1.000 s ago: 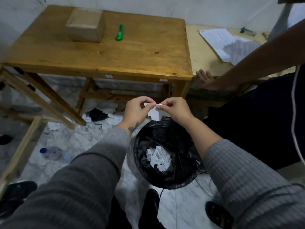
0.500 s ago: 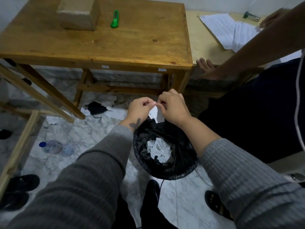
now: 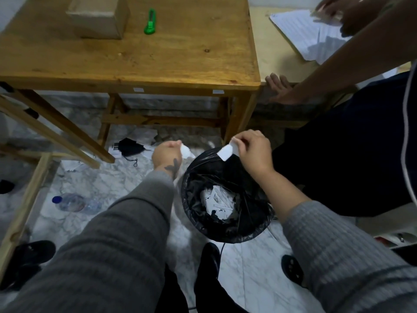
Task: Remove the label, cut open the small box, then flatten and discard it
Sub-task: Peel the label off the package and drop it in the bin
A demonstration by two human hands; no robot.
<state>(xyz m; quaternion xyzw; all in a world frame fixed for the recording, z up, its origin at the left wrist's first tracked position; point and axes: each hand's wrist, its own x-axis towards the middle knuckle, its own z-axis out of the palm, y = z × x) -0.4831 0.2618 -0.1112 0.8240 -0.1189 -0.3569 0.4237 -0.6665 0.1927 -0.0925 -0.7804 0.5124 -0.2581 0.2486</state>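
Observation:
My left hand (image 3: 167, 154) pinches one torn white piece of the label (image 3: 186, 151), just left of the bin. My right hand (image 3: 253, 152) pinches the other white piece (image 3: 226, 152) over the far rim of the black-lined bin (image 3: 194, 213), which has white paper scraps (image 3: 217, 203) at its bottom. The small brown cardboard box (image 3: 99, 16) stands shut on the wooden table (image 3: 180, 55) at the far left. A green utility knife (image 3: 150, 24) lies on the table just right of the box.
Another person stands at the right in dark clothing, one hand (image 3: 279, 86) on the table's edge and the other (image 3: 338, 12) on papers (image 3: 304, 30). A plastic bottle (image 3: 72, 203), a black face mask (image 3: 129, 147), paper scraps and dark shoes (image 3: 29, 254) lie on the marble floor.
The label was one piece held between both hands; now it is torn in two and my hands have moved apart, left hand leftward. The camera has tilted down.

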